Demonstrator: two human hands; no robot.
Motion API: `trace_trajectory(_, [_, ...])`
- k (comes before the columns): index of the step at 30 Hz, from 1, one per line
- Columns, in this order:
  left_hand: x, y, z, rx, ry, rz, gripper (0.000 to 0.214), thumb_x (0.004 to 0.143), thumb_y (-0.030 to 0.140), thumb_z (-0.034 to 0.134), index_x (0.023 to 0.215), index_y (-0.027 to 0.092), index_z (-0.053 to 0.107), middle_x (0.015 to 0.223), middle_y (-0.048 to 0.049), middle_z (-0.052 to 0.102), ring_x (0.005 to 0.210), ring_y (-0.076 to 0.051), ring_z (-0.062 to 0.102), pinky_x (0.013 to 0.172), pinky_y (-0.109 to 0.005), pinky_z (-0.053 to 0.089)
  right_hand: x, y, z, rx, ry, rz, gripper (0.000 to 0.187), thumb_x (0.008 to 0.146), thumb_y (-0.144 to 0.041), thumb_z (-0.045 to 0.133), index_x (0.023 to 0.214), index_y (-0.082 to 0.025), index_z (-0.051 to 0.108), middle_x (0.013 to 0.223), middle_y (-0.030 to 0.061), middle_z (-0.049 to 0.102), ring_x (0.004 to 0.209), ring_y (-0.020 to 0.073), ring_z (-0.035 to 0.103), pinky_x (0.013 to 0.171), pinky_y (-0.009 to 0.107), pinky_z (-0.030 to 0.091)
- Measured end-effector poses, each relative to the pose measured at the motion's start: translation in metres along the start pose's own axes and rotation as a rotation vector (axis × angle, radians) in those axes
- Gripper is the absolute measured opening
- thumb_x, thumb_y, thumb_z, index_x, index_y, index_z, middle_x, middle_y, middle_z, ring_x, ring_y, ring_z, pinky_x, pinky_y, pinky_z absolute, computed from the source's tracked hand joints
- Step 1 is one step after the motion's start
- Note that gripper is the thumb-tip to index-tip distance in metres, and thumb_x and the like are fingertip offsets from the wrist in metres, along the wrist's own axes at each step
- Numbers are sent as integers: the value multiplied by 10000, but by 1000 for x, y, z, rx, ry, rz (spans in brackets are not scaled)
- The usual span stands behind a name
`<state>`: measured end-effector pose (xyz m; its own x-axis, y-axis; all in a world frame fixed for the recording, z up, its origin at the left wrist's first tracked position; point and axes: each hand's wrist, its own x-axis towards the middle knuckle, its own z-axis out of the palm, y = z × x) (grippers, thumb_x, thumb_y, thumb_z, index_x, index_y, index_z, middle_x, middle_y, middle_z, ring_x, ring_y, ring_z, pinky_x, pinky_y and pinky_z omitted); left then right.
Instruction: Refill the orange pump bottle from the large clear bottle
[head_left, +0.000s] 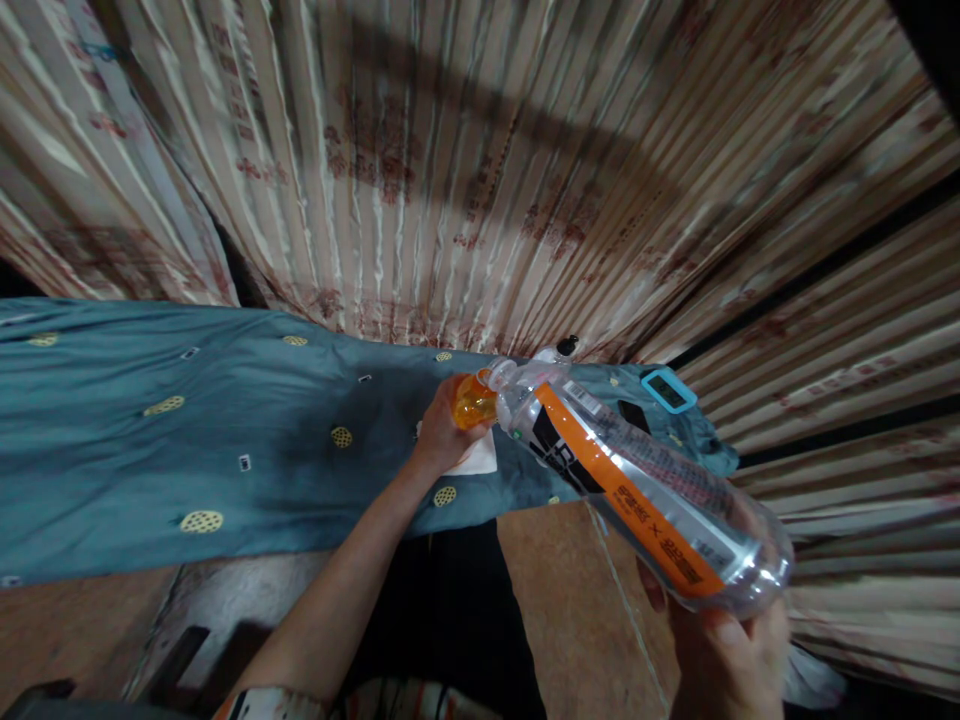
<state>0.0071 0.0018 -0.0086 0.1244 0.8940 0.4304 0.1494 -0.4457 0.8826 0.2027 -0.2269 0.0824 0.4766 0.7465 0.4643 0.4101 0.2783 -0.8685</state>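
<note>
My right hand [724, 650] grips the base of a clear plastic bottle [637, 480] with an orange and black label, tilted so its neck points up and left. My left hand [444, 430] is closed around the orange cap [474, 400] at the bottle's mouth. Both hands are over the right part of a table covered with a teal cloth [150, 440] dotted with yellow round patterns. Under my left hand lies a white piece of paper [484, 458].
A striped beige and red curtain [480, 160] hangs behind the table. A small device with a light blue frame [667, 390] and a black object [568, 345] lie at the table's right end. Brown floor [555, 590] shows below.
</note>
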Motion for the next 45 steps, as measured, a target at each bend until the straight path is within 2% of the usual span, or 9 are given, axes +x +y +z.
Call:
trace_trajectory(4, [0,-1,0,24,-3,16,569,681,263,810,1191,222,559,1147,-65,692,1083,-269,690,963,-441,570,4,-6,4,170,9,-18,721,727,-369,746,1415,-239,574,1061,114,592,598,161,454,423,279,356])
trace_trajectory(9, [0,1,-1,5,-11,-12,566,675,254,811,1182,220,561,1146,-71,687,1103,-279,682,990,-458,555,8,-9,6,166,14,-31,693,739,-373,770,1396,-243,594,1179,121,531,573,135,489,376,273,350])
trace_trajectory(16, [0,4,-2,-3,-20,-51,566,671,247,807,1176,220,555,1155,-59,689,1102,-273,684,996,-450,551,9,-16,11,186,3,-14,690,722,-399,783,1367,-232,604,1102,124,566,605,167,505,385,281,363])
trace_trajectory(20, [0,2,-1,-9,-20,-38,587,671,249,813,1195,221,548,1165,-65,688,1112,-274,682,999,-450,550,5,-18,10,158,59,71,691,749,-397,763,1404,-275,578,1178,125,573,627,165,504,455,296,379])
trace_trajectory(24, [-1,0,-1,5,-3,-12,581,675,265,821,1192,233,557,1160,-58,687,1106,-275,682,987,-454,553,6,-10,4,158,12,1,721,727,-380,760,1411,-247,577,1121,128,588,554,162,503,404,300,350])
trace_trajectory(28, [-1,1,-1,32,-4,3,556,681,261,814,1177,230,567,1147,-52,692,1091,-268,684,974,-440,558,8,-7,2,121,29,28,816,723,-416,747,1485,-249,506,1275,179,564,574,157,491,409,296,354])
trace_trajectory(35, [-1,1,-1,65,-11,9,579,692,278,809,1207,215,552,1168,-71,693,1081,-265,690,950,-428,574,3,-26,12,50,66,155,850,743,-509,742,1512,-283,460,1305,155,520,687,182,493,518,317,386])
trace_trajectory(39, [-1,0,-1,45,-9,6,568,687,274,818,1191,222,561,1171,-68,693,1092,-270,689,968,-443,568,2,-29,15,68,65,129,866,743,-512,741,1520,-267,450,1347,169,520,624,155,454,494,307,337])
trace_trajectory(45, [-1,2,-2,23,-18,-12,575,685,272,819,1195,222,558,1161,-69,690,1118,-283,682,990,-457,558,5,-22,12,113,46,86,813,738,-467,731,1486,-252,492,1187,144,570,605,166,467,454,295,335])
